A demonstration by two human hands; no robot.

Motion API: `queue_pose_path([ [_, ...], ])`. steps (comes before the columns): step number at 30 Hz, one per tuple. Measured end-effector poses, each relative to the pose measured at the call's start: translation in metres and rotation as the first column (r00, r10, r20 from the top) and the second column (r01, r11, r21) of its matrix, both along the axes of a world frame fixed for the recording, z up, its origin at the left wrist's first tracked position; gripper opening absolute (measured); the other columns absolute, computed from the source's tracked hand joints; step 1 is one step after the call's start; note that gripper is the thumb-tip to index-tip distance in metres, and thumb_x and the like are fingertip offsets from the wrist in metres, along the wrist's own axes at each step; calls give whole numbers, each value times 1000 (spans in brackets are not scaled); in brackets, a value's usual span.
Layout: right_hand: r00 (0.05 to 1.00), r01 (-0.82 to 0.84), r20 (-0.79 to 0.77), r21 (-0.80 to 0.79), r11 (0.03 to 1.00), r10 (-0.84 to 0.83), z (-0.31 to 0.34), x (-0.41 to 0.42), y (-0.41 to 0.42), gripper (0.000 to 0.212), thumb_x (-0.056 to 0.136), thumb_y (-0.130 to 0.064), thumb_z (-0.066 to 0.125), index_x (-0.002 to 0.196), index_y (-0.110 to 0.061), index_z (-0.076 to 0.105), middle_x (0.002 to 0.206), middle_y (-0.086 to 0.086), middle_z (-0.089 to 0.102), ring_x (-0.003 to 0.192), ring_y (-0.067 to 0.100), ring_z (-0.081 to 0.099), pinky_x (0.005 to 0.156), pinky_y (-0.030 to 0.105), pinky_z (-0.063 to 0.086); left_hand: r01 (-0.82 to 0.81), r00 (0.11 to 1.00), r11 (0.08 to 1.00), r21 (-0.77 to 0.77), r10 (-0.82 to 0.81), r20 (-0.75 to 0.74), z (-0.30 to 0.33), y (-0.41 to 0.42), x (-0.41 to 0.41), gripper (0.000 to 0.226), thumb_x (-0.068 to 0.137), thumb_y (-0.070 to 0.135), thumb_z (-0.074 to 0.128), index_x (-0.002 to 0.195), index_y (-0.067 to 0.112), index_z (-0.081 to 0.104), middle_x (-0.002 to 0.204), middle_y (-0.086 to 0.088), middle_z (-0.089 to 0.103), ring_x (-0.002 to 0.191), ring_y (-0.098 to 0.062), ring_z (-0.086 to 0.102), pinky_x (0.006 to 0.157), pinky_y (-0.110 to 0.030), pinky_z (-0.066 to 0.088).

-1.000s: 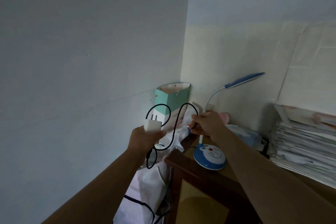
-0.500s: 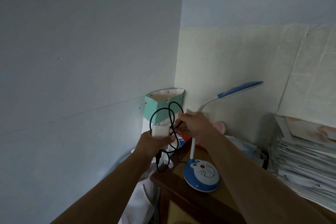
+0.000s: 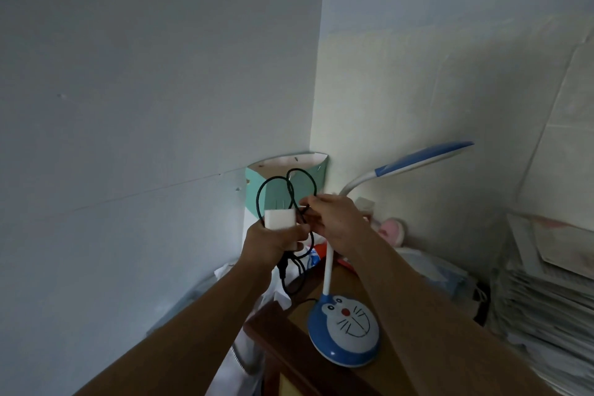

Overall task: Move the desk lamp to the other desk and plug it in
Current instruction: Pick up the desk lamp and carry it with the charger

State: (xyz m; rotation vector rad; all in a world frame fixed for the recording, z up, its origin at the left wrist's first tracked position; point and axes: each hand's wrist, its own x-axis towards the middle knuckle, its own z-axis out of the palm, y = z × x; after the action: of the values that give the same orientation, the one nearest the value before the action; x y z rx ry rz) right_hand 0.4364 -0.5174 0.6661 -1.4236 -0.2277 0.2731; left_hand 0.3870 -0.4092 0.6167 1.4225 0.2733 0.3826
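In the head view, at the frame's centre, our left hand (image 3: 273, 239) holds the white plug adapter (image 3: 280, 219) with coils of the black cord (image 3: 291, 193) gathered against it. Our right hand (image 3: 331, 219) has closed in from the right since a second ago and pinches the cord beside the adapter, so the loops are tighter. We judge the cord is being bundled before carrying. The desk lamp (image 3: 344, 329) stands on the worktop (image 3: 289, 341), lower centre, not yet lifted. The cord's lower run drops behind our left wrist; no socket shows, and the second desk is out of frame.
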Motion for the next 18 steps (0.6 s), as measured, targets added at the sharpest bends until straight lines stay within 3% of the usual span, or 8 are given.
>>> queue_pose_path([
  [5, 992, 38, -110, -150, 988, -54, -34, 23, -13, 19, 89, -4, 48, 76, -3, 62, 68, 10, 60, 54, 15, 54, 53, 24, 48, -119, 993, 993, -2, 119, -28, -3, -1, 6, 46, 65, 13, 82, 103, 0, 59, 89, -17, 66, 68, -20, 63, 44, -19, 48],
  [6, 996, 63, -46, -179, 982, -73, -46, 26, -19, 16, 88, -7, 51, 81, -1, 64, 72, 12, 63, 56, 15, 54, 54, 24, 46, -129, 991, 992, 4, 129, -38, -5, 1, 7, 49, 64, 14, 82, 106, -2, 60, 91, -18, 66, 70, -20, 64, 46, -19, 48],
  [7, 983, 149, 139, -231, 961, -119, -58, 29, -24, 16, 84, -14, 60, 85, -1, 68, 75, 14, 67, 56, 14, 55, 55, 23, 47, -137, 989, 990, 17, 137, -47, -8, 2, 8, 50, 64, 14, 82, 106, -3, 62, 91, -18, 67, 70, -21, 64, 47, -20, 48],
  [8, 986, 96, 154, -239, 966, -60, -62, 27, -30, 22, 74, -25, 72, 80, -4, 73, 71, 13, 71, 53, 11, 58, 53, 20, 47, -142, 988, 989, 31, 144, -58, -11, 3, 9, 51, 63, 15, 83, 106, -3, 63, 90, -17, 68, 70, -21, 64, 49, -21, 48],
  [10, 894, 293, 446, -523, 801, -36, -79, 34, -37, 34, 68, -36, 75, 76, -3, 74, 71, 13, 73, 64, 11, 68, 61, 19, 52, -149, 985, 987, 51, 153, -78, -16, 2, 10, 51, 62, 17, 83, 106, -3, 64, 85, -14, 68, 69, -20, 64, 48, -21, 46],
  [11, 917, 266, 396, -686, 677, 42, -90, 35, -38, 33, 83, -29, 62, 94, 1, 70, 90, 19, 72, 86, 20, 69, 76, 25, 53, -151, 984, 987, 55, 156, -87, -18, 2, 11, 51, 62, 17, 83, 105, -3, 64, 81, -13, 67, 67, -19, 63, 45, -20, 45],
  [13, 965, 137, 237, -820, 556, 112, -106, 41, -37, 34, 96, -13, 36, 118, 4, 56, 119, 21, 60, 112, 32, 56, 93, 37, 45, -153, 982, 987, 58, 158, -103, -23, 1, 13, 48, 62, 17, 83, 103, -2, 65, 75, -9, 66, 62, -16, 61, 42, -18, 44],
  [18, 944, 110, 243, -870, 481, 224, -135, 46, -45, 34, 94, -19, 43, 122, -1, 50, 115, 13, 57, 98, 20, 55, 86, 29, 45, -157, 975, 984, 79, 167, -144, -37, 0, 22, 43, 65, 19, 82, 101, 2, 67, 71, -5, 66, 57, -12, 60, 38, -15, 43],
])
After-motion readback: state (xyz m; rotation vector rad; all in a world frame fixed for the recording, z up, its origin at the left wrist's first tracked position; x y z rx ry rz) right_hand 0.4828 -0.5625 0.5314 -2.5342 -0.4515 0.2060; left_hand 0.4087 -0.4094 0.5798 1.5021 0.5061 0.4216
